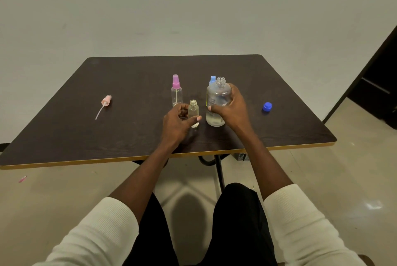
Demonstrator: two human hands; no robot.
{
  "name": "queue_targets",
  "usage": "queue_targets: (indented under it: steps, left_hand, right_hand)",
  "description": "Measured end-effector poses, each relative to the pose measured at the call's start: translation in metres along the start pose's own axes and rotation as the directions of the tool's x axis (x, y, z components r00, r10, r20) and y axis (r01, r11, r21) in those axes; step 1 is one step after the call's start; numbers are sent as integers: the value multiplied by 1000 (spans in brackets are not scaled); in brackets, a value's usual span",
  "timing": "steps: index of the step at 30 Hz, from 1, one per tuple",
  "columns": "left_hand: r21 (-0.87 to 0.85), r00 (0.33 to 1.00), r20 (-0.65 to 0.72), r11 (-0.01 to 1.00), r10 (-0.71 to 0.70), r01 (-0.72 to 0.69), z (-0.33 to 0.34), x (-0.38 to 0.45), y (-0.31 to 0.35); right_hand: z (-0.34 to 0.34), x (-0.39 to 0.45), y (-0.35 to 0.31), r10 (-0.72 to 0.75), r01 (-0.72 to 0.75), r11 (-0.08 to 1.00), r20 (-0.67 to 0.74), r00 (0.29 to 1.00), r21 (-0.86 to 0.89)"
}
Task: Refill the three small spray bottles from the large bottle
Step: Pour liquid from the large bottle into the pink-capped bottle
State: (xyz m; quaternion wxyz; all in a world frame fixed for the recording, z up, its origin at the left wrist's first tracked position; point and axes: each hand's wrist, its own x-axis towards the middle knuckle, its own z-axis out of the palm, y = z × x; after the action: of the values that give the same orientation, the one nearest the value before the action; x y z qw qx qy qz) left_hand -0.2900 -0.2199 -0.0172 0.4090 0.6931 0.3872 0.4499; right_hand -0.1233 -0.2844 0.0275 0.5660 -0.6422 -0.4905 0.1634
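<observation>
On dark wooden worktop: right hand grip wrapped round large clear uncapped bottle, upright; left hand grip curled about small clear uncapped bottle, thumb touching; pink-capped spray bottle just behind

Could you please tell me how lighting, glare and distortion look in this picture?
Head view: dim, even light; glare patch on the floor lower right; table edges bow from the wide-angle lens; clear small bottle is hard to read against the dark top.
</observation>
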Motion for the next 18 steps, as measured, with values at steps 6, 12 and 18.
queue_targets:
  steps: [6, 12, 18]
  left_hand:
    - [6, 1000, 13, 1000, 7, -7, -1, -2, 3]
    - [-24, 999, -50, 1000, 7, -8, -1, -3, 4]
    - [-58, 984, -181, 998, -4, -7, -18, -2, -6]
  right_hand:
    - [3, -5, 6, 5, -4, 1000, -39, 999, 31]
    - [14, -30, -9, -160, 106, 980, -351, 923, -168]
    - [40, -37, -25, -562, 457, 819, -322, 762, -347]
